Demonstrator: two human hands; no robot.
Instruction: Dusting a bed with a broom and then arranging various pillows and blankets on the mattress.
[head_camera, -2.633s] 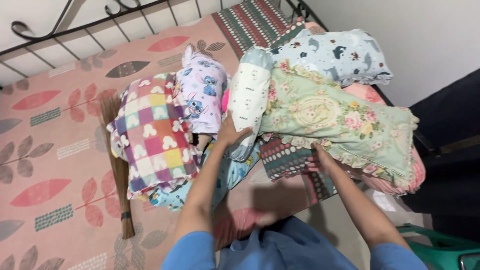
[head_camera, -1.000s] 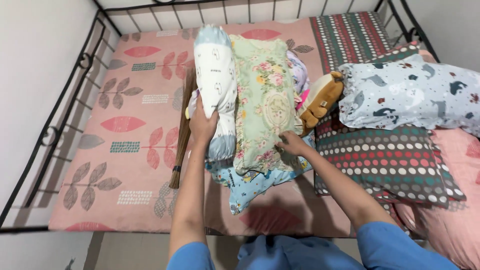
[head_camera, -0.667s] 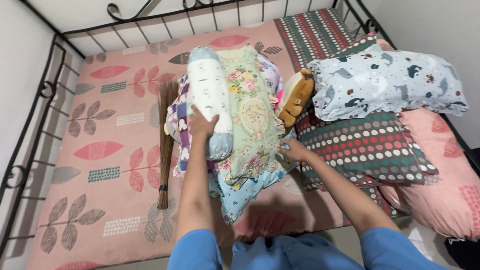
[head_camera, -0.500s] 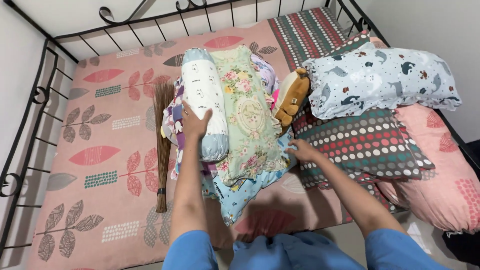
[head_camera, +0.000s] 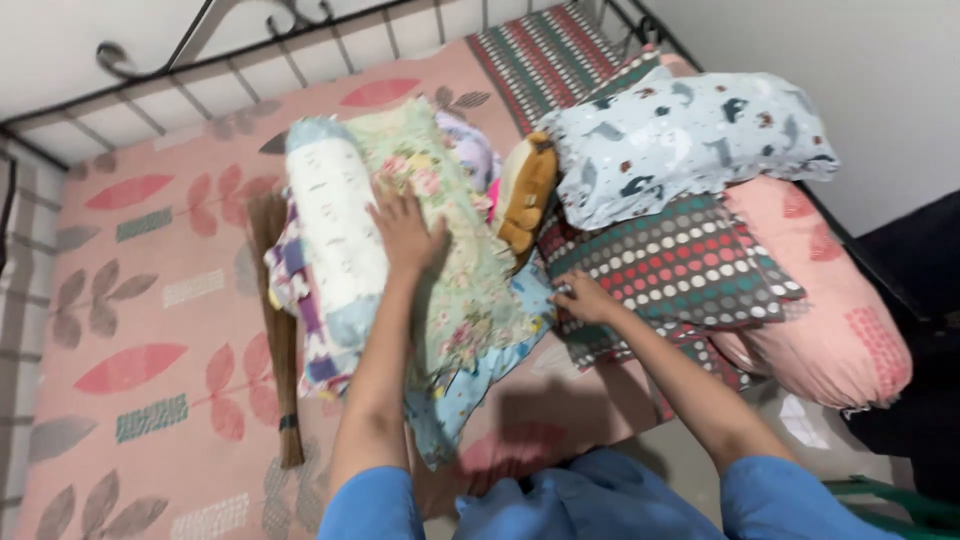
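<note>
Inspector A: Far left, a broom (head_camera: 278, 345) lies along the pink leaf-print sheet (head_camera: 130, 300), just beside the pile. Unchanged in position.

Inspector B: Next, the white bolster (head_camera: 332, 235). Half a second ago the left hand rested on it; the hand has since left it, and the bolster lies untouched along the left side of the pile.

Inspector A: The left hand (head_camera: 405, 232) now lies palm down, fingers spread open, on the green floral pillow (head_camera: 440, 250), which sits on top of the pile beside the bolster. It presses and grips nothing. My judgement: the work has passed from the bolster to settling this pillow.

Inspector B: A brown plush toy (head_camera: 526, 192) is wedged between the pile and the stack of pillows to the right.

Inspector A: The right hand (head_camera: 585, 298) sits at the near edge of the dotted pillow (head_camera: 670, 265), touching the fabric. Whether its fingers are closed on that edge, I cannot tell. It was nearer the floral pillow earlier.

Inspector B: A pale blue animal-print pillow (head_camera: 690, 135) lies on top of the dotted one.
</note>
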